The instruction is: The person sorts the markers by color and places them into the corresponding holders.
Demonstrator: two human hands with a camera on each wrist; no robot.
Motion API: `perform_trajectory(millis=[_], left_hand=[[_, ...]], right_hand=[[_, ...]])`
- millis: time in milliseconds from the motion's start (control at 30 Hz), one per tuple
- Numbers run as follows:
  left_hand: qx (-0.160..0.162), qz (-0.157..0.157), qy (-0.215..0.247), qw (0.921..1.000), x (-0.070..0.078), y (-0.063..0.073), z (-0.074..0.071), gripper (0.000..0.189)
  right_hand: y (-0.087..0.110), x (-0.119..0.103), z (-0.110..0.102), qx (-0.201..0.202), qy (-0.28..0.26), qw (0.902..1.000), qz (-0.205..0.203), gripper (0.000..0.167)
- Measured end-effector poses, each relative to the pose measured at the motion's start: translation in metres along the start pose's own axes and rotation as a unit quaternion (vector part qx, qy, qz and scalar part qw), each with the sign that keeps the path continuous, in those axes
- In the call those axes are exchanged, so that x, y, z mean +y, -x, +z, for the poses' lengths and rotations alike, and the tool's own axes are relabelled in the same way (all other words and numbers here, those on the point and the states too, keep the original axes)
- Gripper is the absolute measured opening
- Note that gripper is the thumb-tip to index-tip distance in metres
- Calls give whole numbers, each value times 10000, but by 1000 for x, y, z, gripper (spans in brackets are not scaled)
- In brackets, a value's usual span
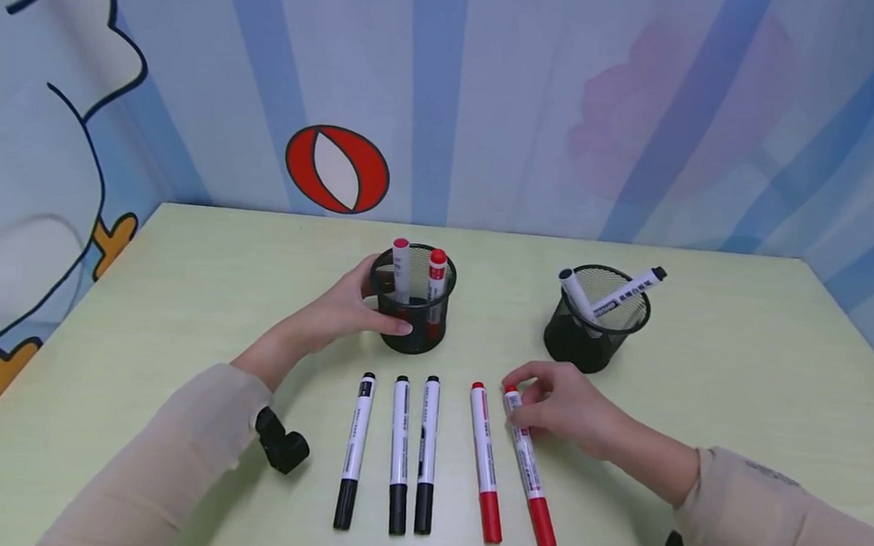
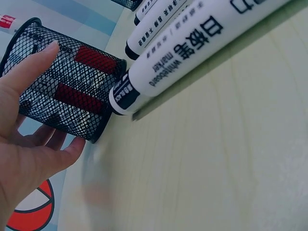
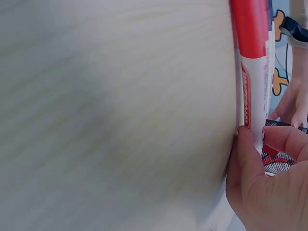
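My left hand (image 1: 341,308) grips a black mesh pen holder (image 1: 413,339) from its left side, thumb across the front. Two red markers (image 1: 437,271) stand in that holder, and their red ends show through the mesh in the left wrist view. My right hand (image 1: 565,407) pinches the upper end of a red whiteboard marker (image 1: 530,468) that lies on the table; the right wrist view shows thumb and fingers on its white barrel (image 3: 255,96). Just left of it lies another red marker (image 1: 485,462), untouched.
Three black whiteboard markers (image 1: 393,459) lie side by side in front of the left hand. A second mesh pen holder (image 1: 580,343), at the right, contains two black-capped markers (image 1: 629,291). The pale table (image 1: 277,233) meets a patterned wall (image 1: 504,135) behind.
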State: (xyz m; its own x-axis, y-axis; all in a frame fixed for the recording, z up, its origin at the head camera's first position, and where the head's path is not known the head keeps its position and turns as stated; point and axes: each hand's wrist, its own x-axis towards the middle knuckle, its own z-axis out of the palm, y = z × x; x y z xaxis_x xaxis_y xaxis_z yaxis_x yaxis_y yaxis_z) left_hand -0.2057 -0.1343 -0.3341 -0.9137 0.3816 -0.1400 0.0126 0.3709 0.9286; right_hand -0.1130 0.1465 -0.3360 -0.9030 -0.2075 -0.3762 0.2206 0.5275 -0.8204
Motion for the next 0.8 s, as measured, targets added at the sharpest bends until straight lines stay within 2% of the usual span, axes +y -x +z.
perform_trajectory(millis=[333,800], left_hand=[[28,-25,16,10000,-4,-2,-1,97],[26,-87,-13,10000,-3,-3,-1,96]], right_hand=[[2,0,-12,-544,-1016,9929,286,41],[5,-10,-27,-682,-1392,9879,-103,46]])
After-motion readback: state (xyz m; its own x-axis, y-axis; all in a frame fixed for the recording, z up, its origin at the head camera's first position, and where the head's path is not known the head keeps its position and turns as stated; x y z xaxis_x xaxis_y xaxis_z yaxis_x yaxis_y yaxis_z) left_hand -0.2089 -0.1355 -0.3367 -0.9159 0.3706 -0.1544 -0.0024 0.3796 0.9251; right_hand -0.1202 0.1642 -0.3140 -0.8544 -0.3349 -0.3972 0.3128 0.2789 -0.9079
